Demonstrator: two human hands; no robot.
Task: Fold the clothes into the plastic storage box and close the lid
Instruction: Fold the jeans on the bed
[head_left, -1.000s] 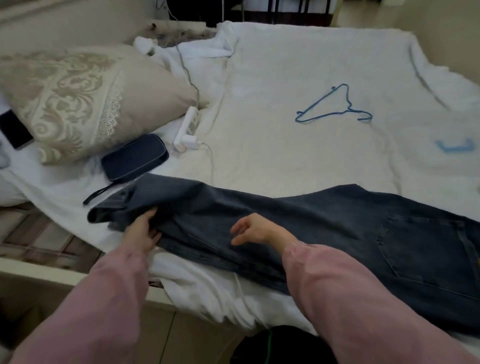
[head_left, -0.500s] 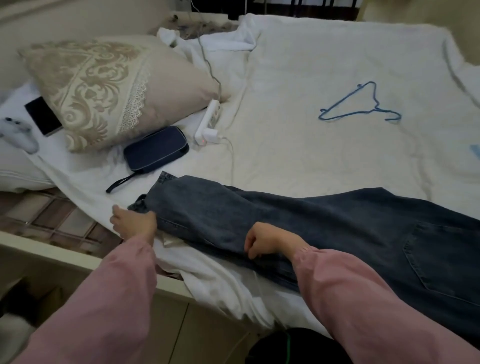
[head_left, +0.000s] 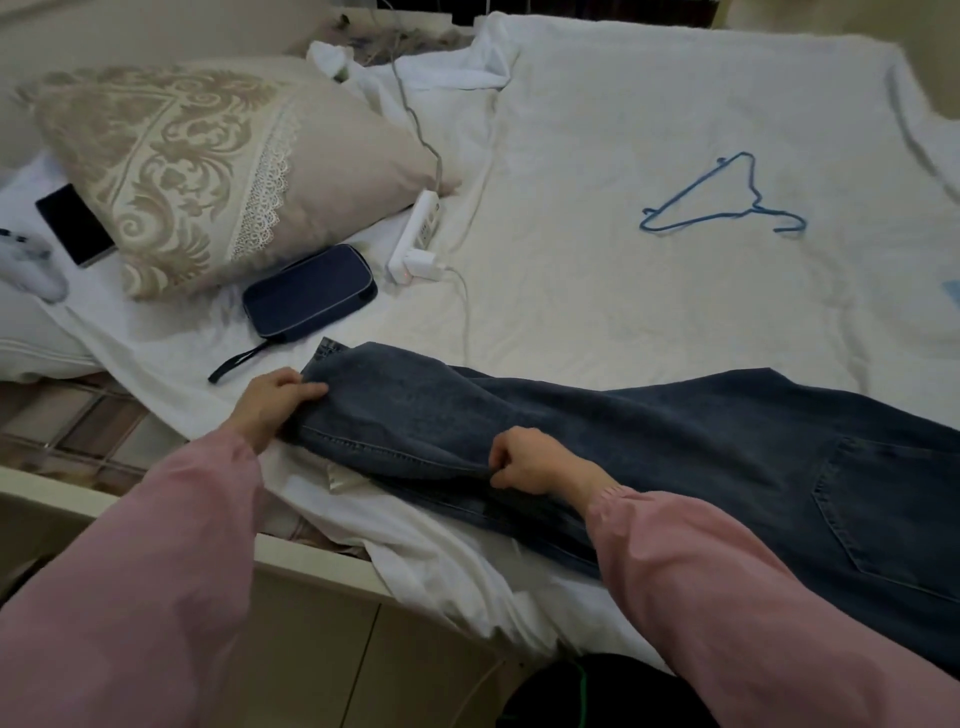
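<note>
While the left hand (head_left: 275, 402) curls its fingers round the hem end of the blue jeans (head_left: 649, 436), which lie stretched across the near edge of the white-sheeted bed (head_left: 597, 130), the right hand (head_left: 530, 462) pinches their near side seam.

You have no text, label or number to read here. The power strip (head_left: 418, 234), far left, may carry small print, but it is too blurred; the phone (head_left: 75, 223) screen is dark.

Both hands (head_left: 278, 397) (head_left: 530, 460) grip jeans (head_left: 649, 441) on bed (head_left: 597, 130)
</note>
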